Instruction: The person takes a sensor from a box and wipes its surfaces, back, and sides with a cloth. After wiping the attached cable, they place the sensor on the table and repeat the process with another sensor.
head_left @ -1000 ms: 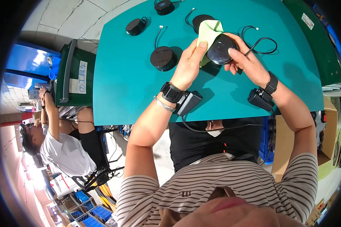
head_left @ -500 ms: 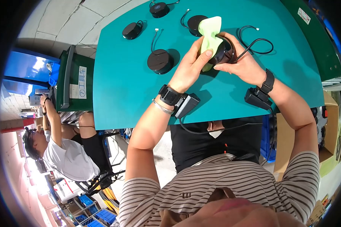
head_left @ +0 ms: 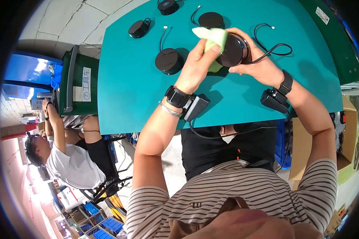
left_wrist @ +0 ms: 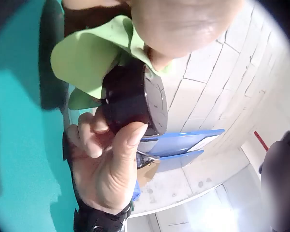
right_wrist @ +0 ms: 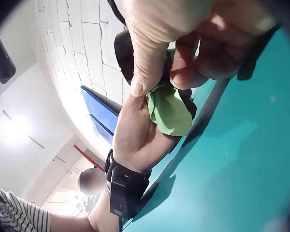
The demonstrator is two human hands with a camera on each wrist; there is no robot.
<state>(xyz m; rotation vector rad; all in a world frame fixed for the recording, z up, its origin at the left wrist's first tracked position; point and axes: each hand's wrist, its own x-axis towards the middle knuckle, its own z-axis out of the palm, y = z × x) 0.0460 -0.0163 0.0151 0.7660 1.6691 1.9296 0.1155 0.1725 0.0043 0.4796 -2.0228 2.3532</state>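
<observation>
My right hand grips a black round puck-shaped device by its edge, thumb at the lower rim and fingers round the far side. Its black cable runs out past that hand and loops over the table. A light green cloth is pinched by my left hand, bunched against the left side of the device. In the left wrist view the device stands tilted between the two hands, its flat face turned aside. The right wrist view shows the cloth hanging below my right fingers.
On the green table stand several similar black devices, among them one to the left and one just beyond my hands. A dark green tool cart adjoins the left edge. Another person sits at far left.
My right hand has turned the device so its flat face now points up and left. The cloth has shifted from the device's upper part down along its left side with my left hand.
</observation>
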